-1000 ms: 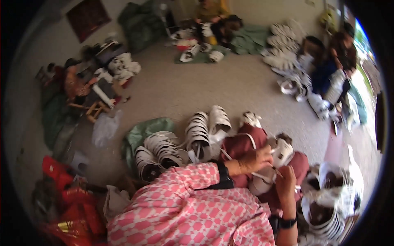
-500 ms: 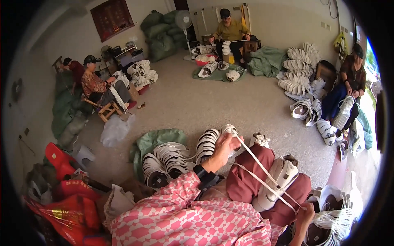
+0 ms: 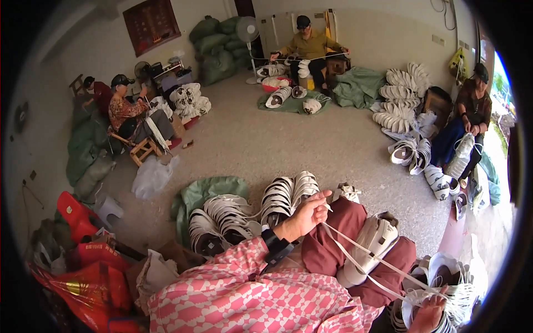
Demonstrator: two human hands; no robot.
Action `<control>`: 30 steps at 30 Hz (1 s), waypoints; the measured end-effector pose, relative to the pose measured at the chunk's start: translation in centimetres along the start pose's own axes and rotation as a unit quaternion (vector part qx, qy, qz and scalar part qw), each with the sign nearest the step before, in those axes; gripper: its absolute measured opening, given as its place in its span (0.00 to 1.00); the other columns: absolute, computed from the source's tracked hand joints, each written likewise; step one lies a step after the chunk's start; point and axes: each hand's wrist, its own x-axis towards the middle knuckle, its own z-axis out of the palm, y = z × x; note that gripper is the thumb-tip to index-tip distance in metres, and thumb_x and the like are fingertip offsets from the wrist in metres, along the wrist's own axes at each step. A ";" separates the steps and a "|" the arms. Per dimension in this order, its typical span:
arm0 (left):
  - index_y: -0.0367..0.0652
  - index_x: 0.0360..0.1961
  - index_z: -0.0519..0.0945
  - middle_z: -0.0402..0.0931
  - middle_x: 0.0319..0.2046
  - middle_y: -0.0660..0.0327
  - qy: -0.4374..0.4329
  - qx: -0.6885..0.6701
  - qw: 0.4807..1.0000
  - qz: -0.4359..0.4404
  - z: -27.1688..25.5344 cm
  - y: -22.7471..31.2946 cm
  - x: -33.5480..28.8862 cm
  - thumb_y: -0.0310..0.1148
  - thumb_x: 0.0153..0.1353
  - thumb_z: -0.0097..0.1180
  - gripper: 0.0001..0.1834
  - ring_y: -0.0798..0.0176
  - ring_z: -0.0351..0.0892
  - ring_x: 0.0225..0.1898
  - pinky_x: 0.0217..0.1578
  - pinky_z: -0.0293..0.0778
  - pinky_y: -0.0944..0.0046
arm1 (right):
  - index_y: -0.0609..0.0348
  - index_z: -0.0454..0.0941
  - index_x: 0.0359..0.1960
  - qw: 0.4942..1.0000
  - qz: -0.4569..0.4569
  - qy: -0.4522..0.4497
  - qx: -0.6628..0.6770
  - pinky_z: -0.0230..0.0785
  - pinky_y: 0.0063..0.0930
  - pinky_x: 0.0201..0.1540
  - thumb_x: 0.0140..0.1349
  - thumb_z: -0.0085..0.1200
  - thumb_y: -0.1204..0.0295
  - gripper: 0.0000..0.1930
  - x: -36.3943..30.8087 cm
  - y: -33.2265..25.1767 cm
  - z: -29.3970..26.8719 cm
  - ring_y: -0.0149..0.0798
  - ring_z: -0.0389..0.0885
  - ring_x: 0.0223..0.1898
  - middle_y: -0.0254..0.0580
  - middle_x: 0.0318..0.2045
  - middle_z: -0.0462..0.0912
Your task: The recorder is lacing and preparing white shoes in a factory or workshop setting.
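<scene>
A white sneaker rests on my lap between my knees, toe toward me. My left hand is closed in a pinch on the ends of a white shoelace, above the left knee. From there two strands run slantwise across the shoe to my right hand, whose curled fingers hold the lace at the lower right. Its palm is beside a stack of sneakers with loose white laces, and part of that hand is cut off by the frame's lower edge.
Rows of nested white sneakers stand on the floor ahead, by a green sack. Red bags lie to my left. Several people sit around the room; one at the back stretches a lace. A fan stands behind.
My right hand has moved right and down, drawing the lace farther out. My left hand has shifted slightly right and lower, its fingers now pinched. The seated person at the back has spread both arms wider.
</scene>
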 end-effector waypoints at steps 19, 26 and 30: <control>0.43 0.52 0.75 0.66 0.25 0.71 0.038 0.081 0.996 0.032 -4.3 1.8 -2.0 0.30 0.68 0.50 0.13 0.77 0.64 0.25 0.21 0.59 0.77 | 0.70 0.63 0.59 0.991 -0.109 -0.074 -0.037 0.57 0.45 0.67 0.65 0.43 0.78 0.21 9.2 -3.8 -2.0 0.51 0.65 0.63 0.56 0.60 0.68; 0.49 0.42 0.77 0.68 0.23 0.71 0.227 0.018 0.966 0.119 -15.6 8.0 -4.7 0.25 0.63 0.52 0.08 0.77 0.64 0.19 0.16 0.58 0.76 | 0.72 0.61 0.60 0.975 -0.177 -0.115 -0.064 0.56 0.44 0.69 0.67 0.41 0.78 0.21 14.3 -6.6 -0.5 0.51 0.64 0.64 0.57 0.61 0.67; 0.47 0.42 0.76 0.70 0.26 0.68 0.262 -0.002 0.953 0.151 -20.6 11.3 -7.7 0.23 0.62 0.50 0.09 0.73 0.66 0.20 0.16 0.60 0.74 | 0.73 0.60 0.61 0.975 -0.177 -0.108 -0.080 0.55 0.43 0.69 0.67 0.40 0.78 0.21 14.0 -7.4 -1.4 0.50 0.63 0.65 0.58 0.62 0.66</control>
